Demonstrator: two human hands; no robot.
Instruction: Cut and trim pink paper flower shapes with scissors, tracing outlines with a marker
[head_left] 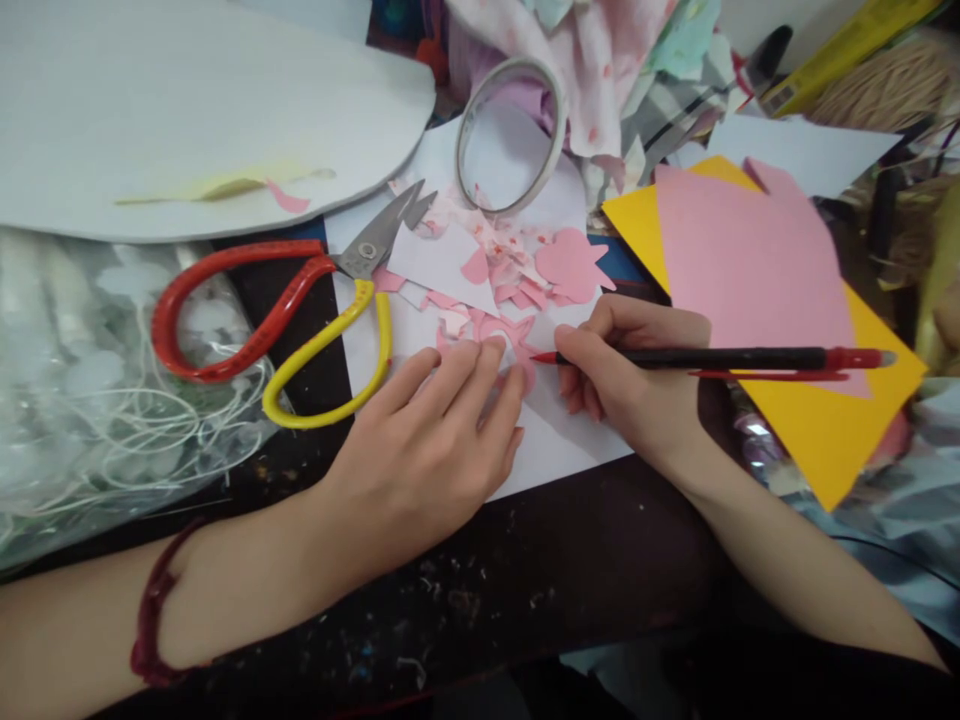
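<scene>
My view has the left hand [431, 440] lying palm down near the centre of the frame, flat rather than curled, its fingertips on a pink cut-out [512, 328]. The right hand [630, 365], just right of centre, is closed around a black and red pen [750, 358], pinched between thumb and fingers. The pen's long axis runs almost level across the frame: red tip to the left, beside the cut-out, blunt end out to the right over a pink sheet [750, 260]. The thumb and fingers hide a stretch near the tip, and I cannot tell whether the tip touches the pink. Much of the cut-out is under the fingers, so I cannot make out its full outline.

White paper [577, 450] lies beneath both hands, with pink scraps [574, 265] heaped just above them. Left of centre, scissors [367, 250] point to the upper right, blades slightly apart, their red and yellow handles toward the lower left. A ring-shaped roll [558, 130] sits at upper centre. At right, the pink sheet overlaps a yellow sheet [814, 450]. A white board [187, 90] is cut off at upper left; below it, a clear bag [120, 400] runs off the left edge, its contents blurred.
</scene>
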